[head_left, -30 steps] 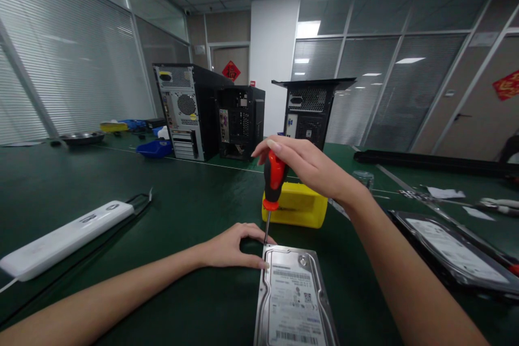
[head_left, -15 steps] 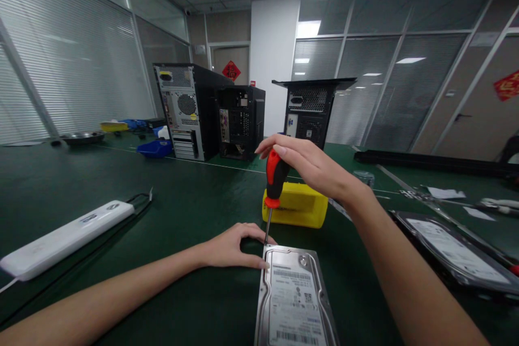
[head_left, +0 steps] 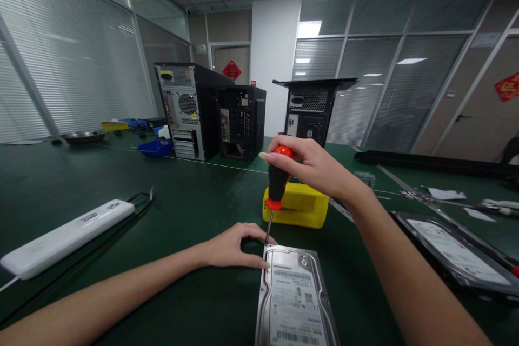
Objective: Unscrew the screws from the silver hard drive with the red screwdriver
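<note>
A silver hard drive (head_left: 292, 297) with a white label lies on the green table in front of me. My left hand (head_left: 237, 246) grips its far left corner, thumb on the near side and fingers round the far edge. A red and black screwdriver (head_left: 278, 184) stands almost upright, its tip at that same corner of the drive. Around the top of its handle my right hand (head_left: 304, 162) is closed, with thumb and fingers on the red end. Just behind the shaft sits a yellow plastic bin (head_left: 306, 206).
Several computer cases stand at the back, one a black and silver tower (head_left: 182, 113). A white power strip (head_left: 73, 238) lies on the left. On the right is another hard drive (head_left: 454, 251); a blue bin (head_left: 155, 148) and a metal dish (head_left: 83, 137) are farther off.
My right hand has gone from lying over the screwdriver's top to wrapping thumb and fingers round it. The handle has turned, showing more black. My left hand and the drive stay put.
</note>
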Tool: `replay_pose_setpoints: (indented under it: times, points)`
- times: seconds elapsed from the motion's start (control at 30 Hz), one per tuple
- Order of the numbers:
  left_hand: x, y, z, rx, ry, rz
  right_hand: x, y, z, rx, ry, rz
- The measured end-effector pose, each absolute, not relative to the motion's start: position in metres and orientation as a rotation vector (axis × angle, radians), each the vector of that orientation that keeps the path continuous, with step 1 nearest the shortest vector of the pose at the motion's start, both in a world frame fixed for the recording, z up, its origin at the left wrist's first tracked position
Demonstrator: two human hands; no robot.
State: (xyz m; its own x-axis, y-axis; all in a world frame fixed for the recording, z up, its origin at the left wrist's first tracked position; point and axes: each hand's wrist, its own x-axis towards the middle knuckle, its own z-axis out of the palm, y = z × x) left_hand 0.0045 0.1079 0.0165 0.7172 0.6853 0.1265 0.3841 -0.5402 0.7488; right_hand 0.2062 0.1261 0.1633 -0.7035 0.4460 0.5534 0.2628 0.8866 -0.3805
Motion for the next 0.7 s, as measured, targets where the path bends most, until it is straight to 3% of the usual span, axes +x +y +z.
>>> replay_pose_setpoints:
  times: [0.7]
  points:
    - [0.006, 0.1062, 0.02, 2.209, 0.806, 0.536, 0.2104, 0.1242, 0.1662, -0.608, -2.452, 0.239]
